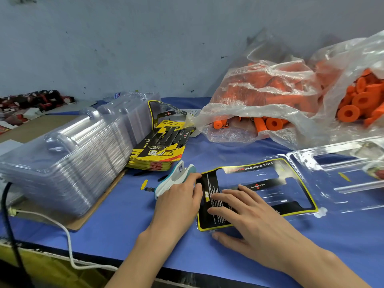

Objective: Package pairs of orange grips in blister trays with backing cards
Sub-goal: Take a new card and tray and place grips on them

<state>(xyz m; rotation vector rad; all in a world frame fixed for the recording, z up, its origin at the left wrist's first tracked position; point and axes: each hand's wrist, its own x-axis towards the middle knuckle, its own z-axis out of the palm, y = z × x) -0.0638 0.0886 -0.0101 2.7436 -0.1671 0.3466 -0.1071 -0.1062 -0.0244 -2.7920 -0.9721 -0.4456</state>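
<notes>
Head view: card-seating step. Right hand (pixel 245 210), fingers flat and spread, presses glossy black-yellow backing card (pixel 257 190) into the open clear blister tray (pixel 332 183). Left hand (pixel 178 196) fingers rest straight at the card's edge. Next, probably: fetch two ribbed rubbery orange grips (pixel 272 122) from the crinkled plastic bag (pixel 259 96) behind.

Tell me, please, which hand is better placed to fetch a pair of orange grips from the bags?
The right hand. The bags of orange grips lie at the far right of the table, on its side. The left hand lies beside the stapler, farther from them, and could hold the backing card.
</notes>
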